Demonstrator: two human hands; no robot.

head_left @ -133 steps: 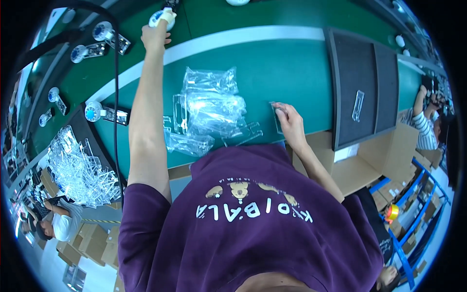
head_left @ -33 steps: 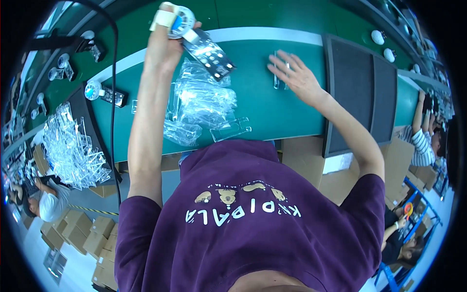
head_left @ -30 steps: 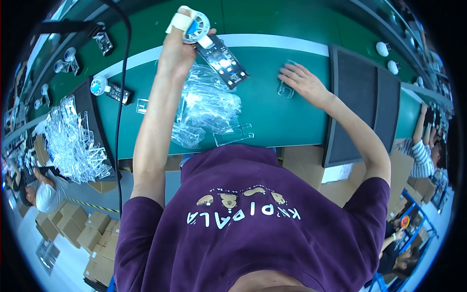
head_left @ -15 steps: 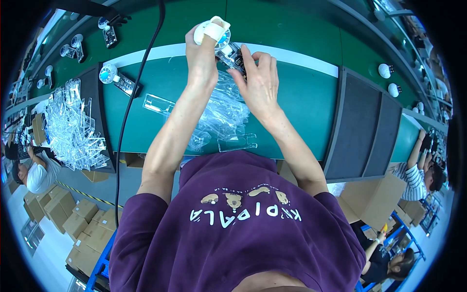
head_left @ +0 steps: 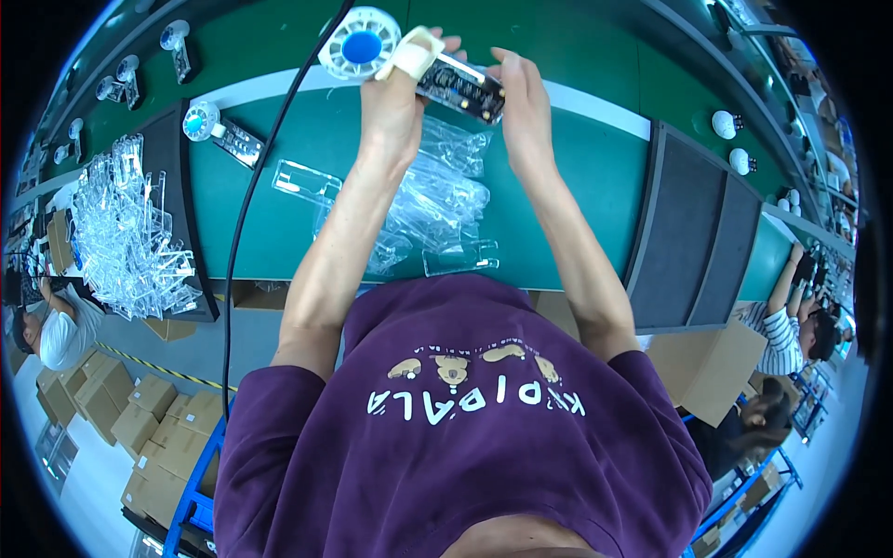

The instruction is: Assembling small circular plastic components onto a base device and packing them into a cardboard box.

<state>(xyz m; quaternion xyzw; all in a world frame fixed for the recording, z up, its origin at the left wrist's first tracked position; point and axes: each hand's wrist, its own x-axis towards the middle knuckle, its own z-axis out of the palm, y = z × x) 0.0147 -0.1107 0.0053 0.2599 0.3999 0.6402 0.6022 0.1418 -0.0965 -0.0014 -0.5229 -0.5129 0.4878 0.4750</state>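
Observation:
Over the far edge of the green worktop I hold a handheld fan, with a white round head, a blue centre and a handle showing a dark circuit board. My left hand is closed round its neck; a cream-coloured wrap covers the thumb. At the handle's other end, my right hand has its fingers bent against the board, partly hidden behind it. Below my hands lies a pile of clear plastic pieces. A clear plastic shell lies left of this pile, and another clear piece near the front edge.
A second fan lies left on the worktop, past a hanging black cable. Clear shells heap at far left. A dark grey panel stands right. More fans lie on the far green surface. Other people work at both sides.
The fan has turned in my hands: its blue-centred face now shows on the left and the circuit board faces up. My right hand has shifted right, to the handle's end.

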